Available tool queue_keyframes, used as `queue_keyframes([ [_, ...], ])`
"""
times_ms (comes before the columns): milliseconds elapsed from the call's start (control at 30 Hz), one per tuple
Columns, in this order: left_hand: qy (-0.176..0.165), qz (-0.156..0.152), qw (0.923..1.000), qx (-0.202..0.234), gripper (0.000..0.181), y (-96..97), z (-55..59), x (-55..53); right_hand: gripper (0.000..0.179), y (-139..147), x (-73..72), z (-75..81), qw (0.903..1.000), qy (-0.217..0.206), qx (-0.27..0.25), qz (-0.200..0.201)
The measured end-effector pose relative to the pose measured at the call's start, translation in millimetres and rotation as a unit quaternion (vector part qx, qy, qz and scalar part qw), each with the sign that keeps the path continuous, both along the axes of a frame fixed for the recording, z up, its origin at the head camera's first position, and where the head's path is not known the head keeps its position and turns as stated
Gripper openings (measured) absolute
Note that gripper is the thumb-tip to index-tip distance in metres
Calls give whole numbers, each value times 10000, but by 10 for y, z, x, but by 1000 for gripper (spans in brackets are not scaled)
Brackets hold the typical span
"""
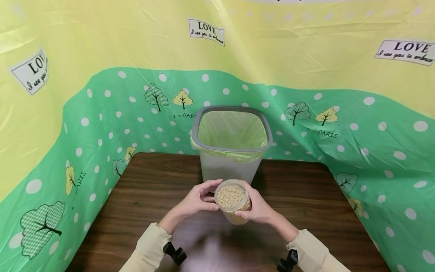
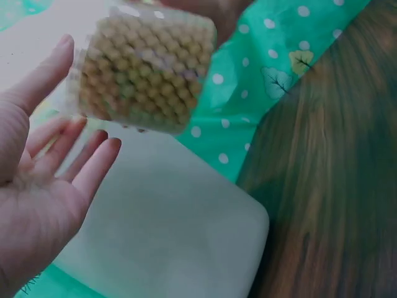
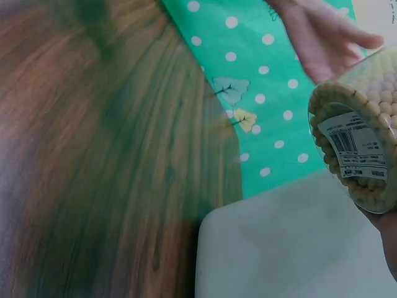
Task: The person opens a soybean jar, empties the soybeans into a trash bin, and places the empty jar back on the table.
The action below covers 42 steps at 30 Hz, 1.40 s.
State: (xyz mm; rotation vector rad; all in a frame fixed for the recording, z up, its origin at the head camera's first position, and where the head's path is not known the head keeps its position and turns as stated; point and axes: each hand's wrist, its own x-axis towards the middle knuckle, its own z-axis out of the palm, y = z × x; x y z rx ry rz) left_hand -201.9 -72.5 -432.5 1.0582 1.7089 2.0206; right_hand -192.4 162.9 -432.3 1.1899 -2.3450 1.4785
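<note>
A clear plastic jar (image 1: 232,197) full of small round beige balls is held up above the table, tilted. My right hand (image 1: 259,207) grips its side, thumb in front. My left hand (image 1: 199,198) is at the other side near the jar's rim, fingers spread and mostly straight; in the left wrist view the left hand (image 2: 46,167) is not wrapped round the jar (image 2: 146,71). Whether a see-through lid covers the mouth, I cannot tell. The right wrist view shows a white barcode label (image 3: 355,146) on the jar's base.
Just beyond the hands stands a pale grey bin (image 1: 227,168) with a darker rim (image 1: 234,148) and a light green liner (image 1: 234,128). It is on the dark wooden table (image 1: 163,177). A green and yellow printed cloth (image 1: 112,102) hangs round the back and sides.
</note>
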Motion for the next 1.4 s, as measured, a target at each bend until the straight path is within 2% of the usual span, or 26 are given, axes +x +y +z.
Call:
queue_keyframes([
  [67,68,-65,9999,63,79,13,-17,-3,74,-2,7,5,10000,-18,25,63],
  [133,202,-3,9997,132,79,39,-32,5,76,-8,16,11,9999,57,118,-33],
  [200,340,244,9989,208,78,70,-37,22,79,-20,29,28,9993,159,204,-257],
  [300,535,777,9953,220,71,122,-33,45,82,-50,61,100,9974,297,242,-615],
  [400,502,1100,9926,59,66,152,-12,49,79,-62,77,150,9964,323,129,-775],
  [500,340,1033,9940,-62,61,120,30,31,73,-38,60,134,9978,226,-86,-621],
  [633,138,546,9984,20,61,64,84,-9,69,20,4,45,9991,-105,-395,-130],
  [733,110,366,9992,88,66,82,107,-23,70,35,-6,42,9990,-129,-431,-40],
  [800,157,513,9985,113,70,116,118,-9,72,32,1,61,9991,41,-350,-218],
  [933,230,1119,9933,180,68,192,144,46,76,37,7,98,9957,459,-222,-776],
  [1000,215,1271,9915,199,65,208,157,56,75,47,2,105,9947,482,-262,-873],
  [1100,101,1121,9931,343,61,187,167,35,72,71,2,112,9965,299,-406,-668],
  [1267,-37,332,9986,419,70,129,173,-40,71,82,11,139,9989,-49,-450,-107],
  [1333,-60,113,9993,340,77,127,173,-49,71,77,13,137,9992,-105,-385,-46],
  [1400,-94,107,9994,314,80,139,160,-38,73,72,13,121,9994,24,-311,-153],
])
